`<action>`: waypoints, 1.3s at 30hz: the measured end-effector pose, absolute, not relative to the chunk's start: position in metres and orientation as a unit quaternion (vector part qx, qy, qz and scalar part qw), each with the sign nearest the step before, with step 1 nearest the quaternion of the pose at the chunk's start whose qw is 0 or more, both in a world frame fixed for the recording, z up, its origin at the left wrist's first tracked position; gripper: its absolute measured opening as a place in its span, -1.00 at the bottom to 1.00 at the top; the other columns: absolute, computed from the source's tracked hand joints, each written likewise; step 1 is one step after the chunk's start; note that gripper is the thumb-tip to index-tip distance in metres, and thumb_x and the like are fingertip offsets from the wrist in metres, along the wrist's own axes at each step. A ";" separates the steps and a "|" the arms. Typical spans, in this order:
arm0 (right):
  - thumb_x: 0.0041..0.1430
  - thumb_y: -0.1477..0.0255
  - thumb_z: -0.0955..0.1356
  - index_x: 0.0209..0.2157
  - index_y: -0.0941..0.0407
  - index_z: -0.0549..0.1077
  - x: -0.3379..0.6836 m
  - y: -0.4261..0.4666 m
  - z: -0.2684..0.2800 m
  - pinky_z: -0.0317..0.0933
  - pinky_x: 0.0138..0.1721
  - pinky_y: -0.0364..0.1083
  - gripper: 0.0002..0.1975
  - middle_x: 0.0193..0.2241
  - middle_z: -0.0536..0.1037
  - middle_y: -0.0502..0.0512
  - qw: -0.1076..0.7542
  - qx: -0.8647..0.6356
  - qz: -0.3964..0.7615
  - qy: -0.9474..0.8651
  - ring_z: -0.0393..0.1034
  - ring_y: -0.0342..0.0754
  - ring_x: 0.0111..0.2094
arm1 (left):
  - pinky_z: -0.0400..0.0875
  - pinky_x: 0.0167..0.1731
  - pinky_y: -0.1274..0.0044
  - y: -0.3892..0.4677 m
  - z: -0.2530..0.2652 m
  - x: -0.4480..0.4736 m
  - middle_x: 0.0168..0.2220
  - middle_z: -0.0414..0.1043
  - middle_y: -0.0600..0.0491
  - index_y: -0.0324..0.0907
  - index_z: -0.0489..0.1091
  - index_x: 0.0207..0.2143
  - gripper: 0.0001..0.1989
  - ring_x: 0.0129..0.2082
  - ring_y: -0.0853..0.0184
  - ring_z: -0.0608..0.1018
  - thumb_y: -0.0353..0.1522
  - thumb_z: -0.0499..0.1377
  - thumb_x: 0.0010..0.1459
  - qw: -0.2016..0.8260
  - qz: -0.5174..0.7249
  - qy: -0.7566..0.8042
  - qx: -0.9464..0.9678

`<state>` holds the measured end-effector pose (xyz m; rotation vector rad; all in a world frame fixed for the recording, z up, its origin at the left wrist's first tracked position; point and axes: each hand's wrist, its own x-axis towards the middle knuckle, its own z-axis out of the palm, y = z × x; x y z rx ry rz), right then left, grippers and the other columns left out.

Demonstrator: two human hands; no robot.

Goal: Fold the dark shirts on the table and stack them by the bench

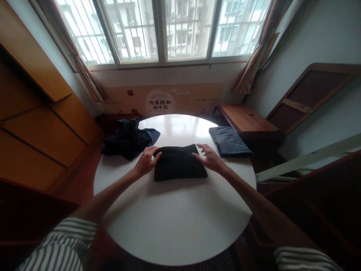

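Note:
A folded black garment [179, 163] lies flat as a neat rectangle on the white round table [175, 218]. At its far left corner, my left hand [146, 161] is closed on the edge, thumb on top and the other fingertips partly hidden by the cloth. My right hand [209, 158] is open at the right edge. Its thumb touches the cloth while its fingers spread apart just beyond the side. The garment's exact kind cannot be made out.
A crumpled heap of dark clothes [124, 139] lies at the table's left edge. Folded dark grey clothing [229, 141] sits at the right edge. Behind it stands a low wooden table [248, 118]. Wooden cabinets [42, 131] are on the left, and a barred window [160, 30] is ahead.

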<state>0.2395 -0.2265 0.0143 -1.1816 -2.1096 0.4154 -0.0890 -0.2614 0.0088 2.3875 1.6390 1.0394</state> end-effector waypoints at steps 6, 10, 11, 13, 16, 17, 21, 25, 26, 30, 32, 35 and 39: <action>0.23 0.36 0.36 -0.17 0.21 0.53 0.205 -0.182 0.011 0.33 -0.13 -0.07 -0.77 -0.23 0.61 0.23 0.256 -0.562 0.194 -0.762 0.51 0.03 -0.21 | 0.42 -0.24 0.43 -0.216 -0.009 -0.099 -0.35 0.53 -0.05 -0.26 0.55 -0.26 -0.49 -0.33 0.20 0.55 0.03 0.18 0.09 0.211 0.324 0.627 0.676; 0.32 0.42 0.26 -0.07 0.17 0.49 0.201 -0.184 0.010 0.28 -0.02 -0.04 -0.75 -0.17 0.58 0.23 0.268 -0.568 0.170 -0.759 0.47 0.03 -0.13 | 0.43 -0.24 0.45 -0.214 -0.015 -0.107 -0.32 0.58 -0.04 -0.28 0.54 -0.26 -0.39 -0.27 0.17 0.58 0.10 0.15 0.04 0.382 0.353 0.579 0.628; 0.33 0.42 0.24 -0.02 0.17 0.48 0.198 -0.188 0.012 0.24 0.03 0.00 -0.72 -0.14 0.57 0.25 0.270 -0.569 0.158 -0.761 0.46 0.06 -0.09 | 0.44 -0.22 0.44 -0.213 -0.014 -0.108 -0.31 0.58 -0.05 -0.28 0.54 -0.26 -0.42 -0.25 0.16 0.58 0.07 0.15 0.06 0.386 0.344 0.579 0.630; 0.36 0.41 0.20 0.06 0.15 0.44 0.189 -0.198 0.016 0.16 0.12 0.08 -0.67 -0.04 0.53 0.30 0.271 -0.546 0.124 -0.783 0.40 0.11 0.00 | 0.45 -0.18 0.39 -0.211 -0.010 -0.107 -0.28 0.58 -0.09 -0.31 0.54 -0.25 -0.53 -0.22 0.13 0.59 -0.06 0.14 0.12 0.336 0.315 0.601 0.654; 0.39 0.25 0.18 0.17 0.13 0.36 0.168 -0.216 0.021 0.06 0.21 0.12 -0.56 0.13 0.42 0.30 0.240 -0.433 0.087 -0.865 0.27 0.15 0.16 | 0.35 0.04 0.30 -0.210 -0.002 -0.092 -0.09 0.52 -0.18 -0.31 0.49 -0.08 -0.64 -0.03 0.10 0.53 -0.30 0.07 0.19 0.228 0.303 0.615 0.692; 0.38 0.19 0.18 0.22 0.12 0.31 0.161 -0.222 0.021 0.01 0.25 0.15 -0.51 0.20 0.35 0.27 0.220 -0.393 0.087 -0.889 0.19 0.16 0.22 | 0.28 0.12 0.29 -0.211 0.000 -0.084 0.00 0.47 -0.18 -0.30 0.45 0.00 -0.63 0.05 0.12 0.48 -0.35 0.03 0.21 0.198 0.303 0.597 0.716; 0.39 0.13 0.12 0.34 0.09 0.11 0.144 -0.235 0.012 -0.19 0.30 0.28 -0.41 0.34 0.13 0.16 0.133 -0.350 0.107 -0.921 -0.08 0.21 0.35 | 0.11 0.24 0.25 -0.220 -0.001 -0.053 0.20 0.31 -0.19 -0.27 0.27 0.19 -0.55 0.22 0.15 0.31 -0.30 -0.10 0.34 0.115 0.215 0.518 0.820; 0.37 0.08 0.09 0.36 0.09 0.06 0.159 -0.229 0.002 -0.25 0.32 0.24 -0.36 0.36 0.08 0.17 0.101 -0.389 0.113 -0.909 -0.11 0.20 0.36 | 0.01 0.23 0.11 -0.231 -0.013 -0.048 0.27 0.20 -0.22 -0.25 0.14 0.27 -0.47 0.27 0.05 0.24 -0.17 -0.16 0.39 0.081 0.127 0.544 0.825; 0.37 0.07 0.09 0.36 0.07 0.06 0.166 -0.225 0.001 -0.25 0.32 0.22 -0.36 0.36 0.08 0.17 0.099 -0.402 0.109 -0.904 -0.11 0.18 0.36 | 0.00 0.23 0.11 -0.233 -0.015 -0.051 0.27 0.20 -0.21 -0.24 0.13 0.28 -0.47 0.27 0.05 0.23 -0.16 -0.18 0.39 0.073 0.121 0.552 0.821; 0.39 0.13 0.10 0.35 -0.03 0.06 0.198 -0.211 -0.002 -0.17 0.29 0.24 -0.44 0.33 0.16 0.13 0.086 -0.461 0.087 -0.879 -0.05 0.14 0.35 | 0.08 0.21 0.19 -0.234 -0.016 -0.065 0.27 0.18 -0.24 -0.25 0.14 0.27 -0.46 0.28 0.05 0.22 -0.13 -0.18 0.40 0.071 0.111 0.572 0.810; 0.39 0.18 0.13 0.33 0.00 0.10 0.211 -0.212 0.000 -0.09 0.26 0.23 -0.46 0.29 0.23 0.18 0.109 -0.485 0.072 -0.865 0.04 0.15 0.31 | 0.14 0.17 0.20 -0.230 -0.010 -0.068 0.23 0.22 -0.27 -0.27 0.21 0.23 -0.46 0.24 0.03 0.28 -0.13 -0.14 0.38 0.076 0.113 0.564 0.814; 0.39 0.20 0.13 0.23 0.18 0.26 0.224 -0.230 0.008 0.06 0.19 0.15 -0.49 0.12 0.42 0.36 0.189 -0.539 0.042 -0.820 0.25 0.19 0.18 | 0.23 0.11 0.26 -0.216 0.004 -0.070 0.03 0.41 -0.25 -0.26 0.45 0.00 -0.49 0.04 0.05 0.46 -0.13 -0.14 0.37 0.105 0.128 0.535 0.828; 0.35 0.08 0.16 -0.09 0.21 0.46 0.236 -0.274 0.023 0.25 -0.08 0.05 -0.49 -0.21 0.56 0.42 0.145 -0.641 0.044 -0.752 0.47 0.22 -0.12 | 0.31 0.00 0.44 -0.191 0.018 -0.069 -0.17 0.50 -0.13 -0.18 0.56 -0.23 -0.49 -0.15 0.15 0.53 -0.06 -0.06 0.30 0.184 0.155 0.489 0.839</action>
